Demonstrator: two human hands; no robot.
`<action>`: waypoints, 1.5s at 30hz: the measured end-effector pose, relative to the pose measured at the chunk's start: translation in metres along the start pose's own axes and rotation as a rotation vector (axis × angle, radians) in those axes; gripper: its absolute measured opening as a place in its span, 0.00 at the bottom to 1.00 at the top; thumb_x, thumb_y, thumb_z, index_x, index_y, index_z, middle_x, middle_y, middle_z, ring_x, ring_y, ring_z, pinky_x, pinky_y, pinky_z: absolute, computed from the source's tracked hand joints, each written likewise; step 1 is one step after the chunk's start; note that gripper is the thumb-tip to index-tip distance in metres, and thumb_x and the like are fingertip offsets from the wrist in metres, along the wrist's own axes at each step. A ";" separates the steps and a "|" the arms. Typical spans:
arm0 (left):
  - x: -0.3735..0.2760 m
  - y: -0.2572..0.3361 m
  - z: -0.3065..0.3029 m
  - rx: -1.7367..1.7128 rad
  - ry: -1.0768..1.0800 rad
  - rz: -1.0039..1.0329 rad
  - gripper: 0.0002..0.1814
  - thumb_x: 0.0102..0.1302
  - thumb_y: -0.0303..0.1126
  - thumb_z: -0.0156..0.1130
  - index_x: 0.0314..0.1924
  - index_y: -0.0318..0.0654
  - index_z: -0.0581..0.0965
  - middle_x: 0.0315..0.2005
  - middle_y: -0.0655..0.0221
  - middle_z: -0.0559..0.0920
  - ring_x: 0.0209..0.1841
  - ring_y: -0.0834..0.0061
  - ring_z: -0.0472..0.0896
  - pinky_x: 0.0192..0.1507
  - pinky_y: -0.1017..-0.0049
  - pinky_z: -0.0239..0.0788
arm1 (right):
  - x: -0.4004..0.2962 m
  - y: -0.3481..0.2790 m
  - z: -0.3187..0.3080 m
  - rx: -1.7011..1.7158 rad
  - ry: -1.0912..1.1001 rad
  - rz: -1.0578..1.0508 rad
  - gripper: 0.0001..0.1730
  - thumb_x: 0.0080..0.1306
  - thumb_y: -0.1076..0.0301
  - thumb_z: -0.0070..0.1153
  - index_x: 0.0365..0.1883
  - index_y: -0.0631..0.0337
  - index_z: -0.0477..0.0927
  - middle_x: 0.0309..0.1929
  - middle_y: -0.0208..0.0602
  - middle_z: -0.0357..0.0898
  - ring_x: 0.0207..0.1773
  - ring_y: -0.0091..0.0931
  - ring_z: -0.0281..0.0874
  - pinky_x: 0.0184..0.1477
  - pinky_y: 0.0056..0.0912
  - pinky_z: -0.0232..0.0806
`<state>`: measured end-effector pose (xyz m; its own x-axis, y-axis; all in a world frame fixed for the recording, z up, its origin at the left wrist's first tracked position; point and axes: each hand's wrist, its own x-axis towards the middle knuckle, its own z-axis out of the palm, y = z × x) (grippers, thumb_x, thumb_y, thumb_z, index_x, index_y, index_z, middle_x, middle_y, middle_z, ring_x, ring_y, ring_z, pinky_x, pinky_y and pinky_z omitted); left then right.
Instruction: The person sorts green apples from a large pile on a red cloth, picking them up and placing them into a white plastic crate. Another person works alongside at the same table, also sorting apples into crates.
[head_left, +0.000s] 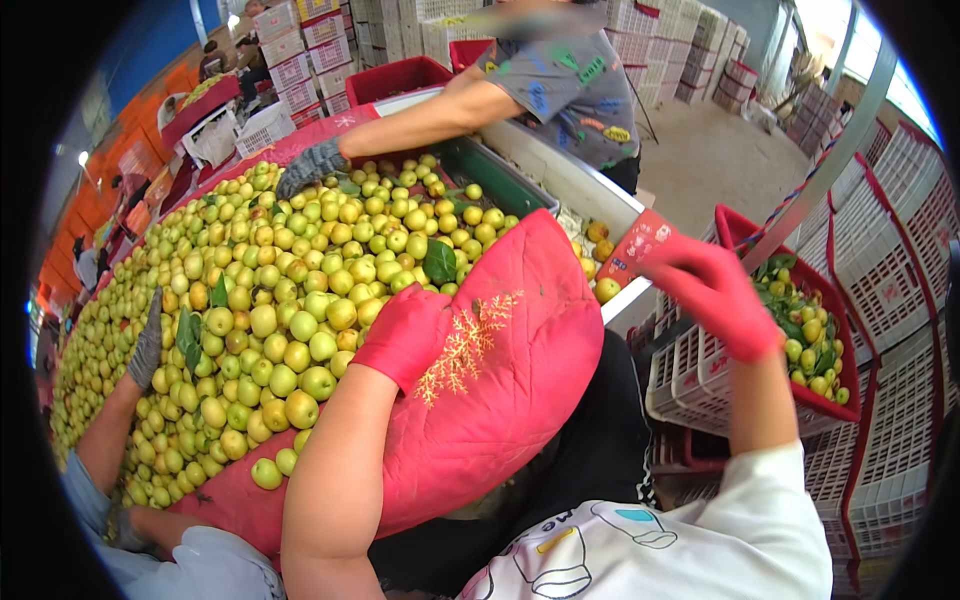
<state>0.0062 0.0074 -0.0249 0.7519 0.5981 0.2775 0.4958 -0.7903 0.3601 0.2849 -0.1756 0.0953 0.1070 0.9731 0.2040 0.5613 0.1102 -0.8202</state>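
Observation:
My left hand (409, 334), in a red glove, rests with curled fingers at the border between heaped yellow-green fruit (303, 327), which look like jujubes, and the red padded cloth (517, 352). Its fingertips are hidden, so I cannot tell whether it holds anything. My right hand (712, 292), also red-gloved and slightly blurred, is raised over the right side. Its thumb and fingers are apart, and no fruit shows between them. Below and left of it is a white-edged chute (626, 300) with a few browner fruit (598, 231) and a red printed flap (637, 244).
A red-lined crate (847, 409) of fruit and leaves stands at right, beside stacked white crates (892, 285) and a metal pole (832, 161). Opposite, a co-worker's gray-gloved hand (311, 166) reaches into the heap by a green bin (499, 176). Another person's gloved hand (146, 345) is at left.

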 end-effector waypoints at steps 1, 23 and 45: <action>0.001 0.002 -0.001 -0.003 0.004 0.024 0.09 0.64 0.33 0.53 0.34 0.37 0.77 0.33 0.55 0.81 0.44 0.52 0.77 0.50 0.58 0.68 | 0.035 0.015 0.024 0.077 -0.098 -0.100 0.12 0.67 0.69 0.52 0.45 0.67 0.79 0.38 0.33 0.78 0.41 0.18 0.73 0.47 0.24 0.66; 0.010 0.015 0.000 0.045 -0.056 0.018 0.12 0.65 0.28 0.53 0.48 0.35 0.75 0.44 0.57 0.78 0.54 0.51 0.71 0.58 0.60 0.63 | 0.222 0.136 0.088 0.433 0.063 0.232 0.15 0.63 0.63 0.49 0.45 0.59 0.79 0.26 0.27 0.71 0.23 0.20 0.67 0.22 0.23 0.59; 0.006 0.012 0.005 0.033 -0.033 0.010 0.12 0.66 0.31 0.54 0.47 0.36 0.76 0.41 0.58 0.79 0.51 0.53 0.74 0.56 0.59 0.65 | 0.228 0.102 0.139 0.805 0.222 -0.079 0.17 0.70 0.56 0.50 0.37 0.63 0.79 0.30 0.23 0.75 0.34 0.16 0.68 0.37 0.23 0.63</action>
<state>0.0187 0.0010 -0.0236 0.7704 0.5859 0.2516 0.5017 -0.8005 0.3279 0.2523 0.0853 -0.0164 0.2986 0.9031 0.3085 -0.1743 0.3694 -0.9128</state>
